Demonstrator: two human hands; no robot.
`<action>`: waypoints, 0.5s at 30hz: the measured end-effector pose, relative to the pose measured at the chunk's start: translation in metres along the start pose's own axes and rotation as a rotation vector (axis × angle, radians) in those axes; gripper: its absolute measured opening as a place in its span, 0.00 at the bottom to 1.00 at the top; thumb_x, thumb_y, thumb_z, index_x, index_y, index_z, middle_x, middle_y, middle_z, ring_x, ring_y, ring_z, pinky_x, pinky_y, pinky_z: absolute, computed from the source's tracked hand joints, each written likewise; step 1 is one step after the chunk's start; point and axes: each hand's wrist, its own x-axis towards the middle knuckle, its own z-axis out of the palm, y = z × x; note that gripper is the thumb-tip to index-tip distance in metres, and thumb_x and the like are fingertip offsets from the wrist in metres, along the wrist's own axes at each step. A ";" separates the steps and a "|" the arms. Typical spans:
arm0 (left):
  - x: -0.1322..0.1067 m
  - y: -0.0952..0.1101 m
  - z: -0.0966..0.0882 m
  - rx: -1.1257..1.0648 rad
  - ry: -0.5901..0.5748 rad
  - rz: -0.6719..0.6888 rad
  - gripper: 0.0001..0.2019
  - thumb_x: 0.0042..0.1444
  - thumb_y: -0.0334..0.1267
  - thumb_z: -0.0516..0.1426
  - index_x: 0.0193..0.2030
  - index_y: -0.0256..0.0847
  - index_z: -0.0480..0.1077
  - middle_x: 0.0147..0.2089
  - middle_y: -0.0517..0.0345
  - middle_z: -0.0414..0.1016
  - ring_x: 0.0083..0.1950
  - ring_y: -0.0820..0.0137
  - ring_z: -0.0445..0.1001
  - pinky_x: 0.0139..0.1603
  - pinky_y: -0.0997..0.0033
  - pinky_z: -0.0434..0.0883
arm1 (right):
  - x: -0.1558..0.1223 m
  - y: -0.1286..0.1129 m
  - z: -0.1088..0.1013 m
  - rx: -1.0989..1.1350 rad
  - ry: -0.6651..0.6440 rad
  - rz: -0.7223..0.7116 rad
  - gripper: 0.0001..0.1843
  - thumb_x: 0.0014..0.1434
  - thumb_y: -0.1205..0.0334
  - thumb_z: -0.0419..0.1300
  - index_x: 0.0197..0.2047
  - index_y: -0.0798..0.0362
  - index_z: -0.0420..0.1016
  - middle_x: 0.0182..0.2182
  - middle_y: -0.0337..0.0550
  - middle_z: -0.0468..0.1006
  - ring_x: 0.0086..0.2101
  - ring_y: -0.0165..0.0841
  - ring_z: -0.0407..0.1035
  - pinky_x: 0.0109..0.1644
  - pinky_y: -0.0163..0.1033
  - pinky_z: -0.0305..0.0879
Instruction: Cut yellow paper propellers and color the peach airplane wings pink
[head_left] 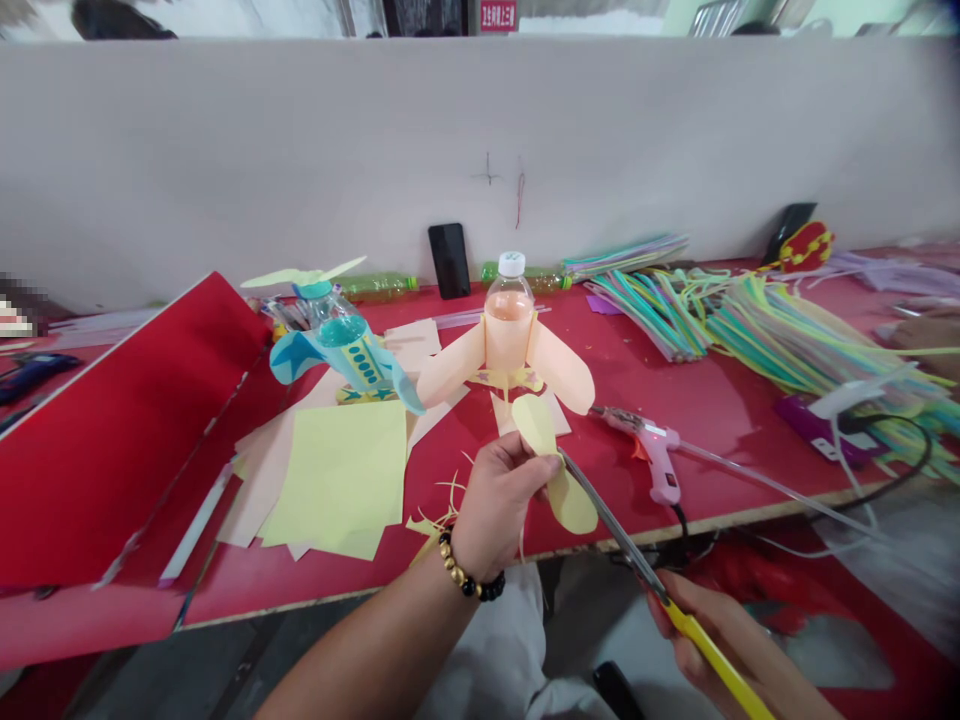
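Cutting a pale yellow paper shape (541,430) above the red worktop (450,585), you pinch it in your left hand (499,505) and grip scissors (619,525) in your right hand (724,640); its outline looks partly cut.

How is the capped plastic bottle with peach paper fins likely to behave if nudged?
The bottle looks tall and narrow, so it would probably tip if pushed high. Its paper fins look thin and would likely flex.
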 end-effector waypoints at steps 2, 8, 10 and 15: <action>0.000 0.001 0.000 0.008 -0.010 0.002 0.06 0.47 0.34 0.64 0.31 0.34 0.74 0.27 0.58 0.72 0.26 0.79 0.64 0.27 0.79 0.61 | 0.007 0.004 -0.001 0.028 -0.056 0.045 0.27 0.36 0.37 0.69 0.23 0.52 0.67 0.18 0.32 0.61 0.18 0.24 0.56 0.20 0.30 0.57; 0.001 0.002 0.001 0.016 -0.017 0.013 0.06 0.47 0.34 0.64 0.30 0.34 0.74 0.27 0.59 0.72 0.26 0.79 0.64 0.26 0.80 0.60 | 0.014 0.004 0.000 0.179 -0.041 0.202 0.26 0.50 0.37 0.60 0.20 0.51 0.61 0.16 0.31 0.56 0.15 0.23 0.55 0.18 0.29 0.57; 0.001 0.002 0.001 0.015 -0.017 0.010 0.06 0.47 0.34 0.64 0.31 0.34 0.74 0.27 0.59 0.72 0.26 0.79 0.64 0.26 0.80 0.60 | 0.013 0.004 -0.001 0.197 -0.037 0.207 0.27 0.52 0.37 0.58 0.20 0.51 0.61 0.16 0.32 0.56 0.15 0.24 0.55 0.18 0.29 0.57; 0.000 0.002 -0.001 0.051 -0.018 0.006 0.06 0.46 0.35 0.64 0.30 0.34 0.74 0.26 0.60 0.70 0.26 0.79 0.63 0.26 0.79 0.60 | 0.014 0.013 -0.004 0.103 -0.036 0.053 0.23 0.46 0.42 0.66 0.20 0.52 0.66 0.16 0.32 0.58 0.17 0.23 0.54 0.17 0.28 0.54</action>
